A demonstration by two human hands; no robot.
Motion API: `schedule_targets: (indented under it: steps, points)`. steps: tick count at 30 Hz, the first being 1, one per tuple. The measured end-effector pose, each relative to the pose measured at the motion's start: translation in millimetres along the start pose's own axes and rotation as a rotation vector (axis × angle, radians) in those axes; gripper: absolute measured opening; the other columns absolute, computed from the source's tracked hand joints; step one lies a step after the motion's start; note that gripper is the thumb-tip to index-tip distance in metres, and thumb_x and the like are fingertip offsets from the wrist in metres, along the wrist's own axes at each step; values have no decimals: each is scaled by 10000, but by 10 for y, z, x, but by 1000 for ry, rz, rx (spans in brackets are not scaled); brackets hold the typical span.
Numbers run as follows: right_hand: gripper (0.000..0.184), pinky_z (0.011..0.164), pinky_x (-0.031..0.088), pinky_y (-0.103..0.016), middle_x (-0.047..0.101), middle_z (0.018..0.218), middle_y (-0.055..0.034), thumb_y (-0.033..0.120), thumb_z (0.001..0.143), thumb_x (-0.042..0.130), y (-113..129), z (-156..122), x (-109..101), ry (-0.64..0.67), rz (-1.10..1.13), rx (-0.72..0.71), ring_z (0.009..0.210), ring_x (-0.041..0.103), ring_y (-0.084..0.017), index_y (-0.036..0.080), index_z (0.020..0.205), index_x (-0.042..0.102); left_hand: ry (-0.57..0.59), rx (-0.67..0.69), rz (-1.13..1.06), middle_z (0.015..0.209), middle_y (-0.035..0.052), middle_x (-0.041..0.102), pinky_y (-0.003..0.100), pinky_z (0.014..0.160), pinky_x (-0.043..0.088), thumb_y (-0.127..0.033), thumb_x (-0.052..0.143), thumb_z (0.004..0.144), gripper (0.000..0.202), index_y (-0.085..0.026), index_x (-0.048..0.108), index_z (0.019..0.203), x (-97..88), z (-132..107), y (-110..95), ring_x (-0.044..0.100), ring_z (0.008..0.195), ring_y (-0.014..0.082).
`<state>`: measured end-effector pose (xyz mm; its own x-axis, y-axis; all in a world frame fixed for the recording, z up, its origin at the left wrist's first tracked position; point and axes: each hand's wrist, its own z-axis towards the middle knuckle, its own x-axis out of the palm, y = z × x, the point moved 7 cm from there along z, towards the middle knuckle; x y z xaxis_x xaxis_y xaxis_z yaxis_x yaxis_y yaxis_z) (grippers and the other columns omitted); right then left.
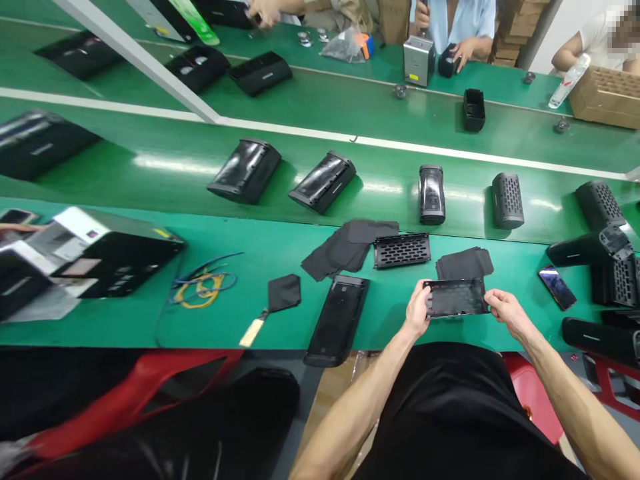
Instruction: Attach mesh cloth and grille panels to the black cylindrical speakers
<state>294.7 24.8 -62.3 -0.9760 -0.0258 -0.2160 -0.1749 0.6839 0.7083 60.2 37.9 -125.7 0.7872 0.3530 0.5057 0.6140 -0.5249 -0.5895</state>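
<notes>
Between my two hands, close to the table's front edge, is a black rectangular speaker grille panel (456,298), its framed inner side facing me. My left hand (418,311) is closed on its left end. The fingers of my right hand (506,311) pinch its right end. Just beyond it lies a small stack of dark sheets (465,263). To the left of that sits a second slotted grille (403,251), touching a fanned pile of black sheets (345,248). A black speaker body (339,320) lies left of my left hand and overhangs the front edge.
Several black speakers (324,181) stand on the green conveyor (380,193) beyond the table. A phone (557,287) and more speakers (600,340) are at the right. Coiled cables (203,288), a brush-like tool (253,329) and boxes (115,253) lie left. Co-workers sit opposite.
</notes>
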Motion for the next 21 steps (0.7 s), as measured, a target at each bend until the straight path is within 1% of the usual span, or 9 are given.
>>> schedule_targets:
  steps: [4,7,8,10,12,13,14,17,21]
  points:
    - [371,506,198,-263,301,527,94,598,701,605,-33,-43,-73,-32,-135,-39,511,243,-101,242,697,501,32,-7,46,697,-55,623,213,526,418,-487,800,684,434,-237,603,978,27,-57,-19,557,545,120]
    - [422,526,283,-271,411,560,57,657,775,561,-60,-100,-158,-84,-169,-39,546,369,-132,243,716,508,50,51,137,791,-37,657,240,609,475,-490,860,659,494,-234,604,996,40,-83,-46,594,641,134]
    - [449,543,325,-276,497,613,30,687,795,566,-61,-117,-200,-125,-174,-49,592,444,-153,241,758,539,53,90,186,828,-28,669,250,656,495,-469,892,632,523,-229,611,1002,43,-87,-64,609,692,142]
    - [509,600,414,-287,670,841,-36,726,785,642,-62,-141,-266,-206,-164,-73,748,580,-198,238,928,620,63,153,285,878,-14,684,267,730,512,-423,927,589,560,-218,624,1013,53,-93,-89,622,778,159]
    - [617,632,458,-294,720,1015,-71,703,719,755,-84,-133,-256,-210,-83,-77,832,627,-218,239,1109,641,89,154,330,891,-4,690,278,756,516,-406,910,599,538,-211,631,1015,65,-96,-81,626,818,174]
    - [650,620,457,-290,723,998,-71,682,686,789,-106,-116,-219,-175,-14,-65,802,624,-210,229,1129,644,106,139,335,897,0,693,283,762,519,-399,891,613,514,-210,634,1016,72,-101,-74,629,828,180]
    - [642,596,445,-282,712,921,-55,666,663,802,-127,-98,-175,-134,55,-52,741,603,-192,215,1096,653,120,122,329,904,2,696,287,767,522,-389,871,626,491,-209,636,1017,76,-109,-72,633,835,184]
    - [532,529,390,-252,584,675,19,637,631,802,-171,-59,-87,-72,187,-30,591,488,-131,199,888,646,134,56,289,901,-1,708,281,743,529,-337,818,633,441,-210,648,1019,72,-152,-91,641,818,185]
    - [473,480,350,-233,519,599,53,574,614,840,-205,-51,-49,-75,229,-42,525,443,-104,206,814,620,136,-30,221,882,-2,726,257,678,511,-289,779,642,396,-204,678,1015,56,-218,-134,647,767,179]
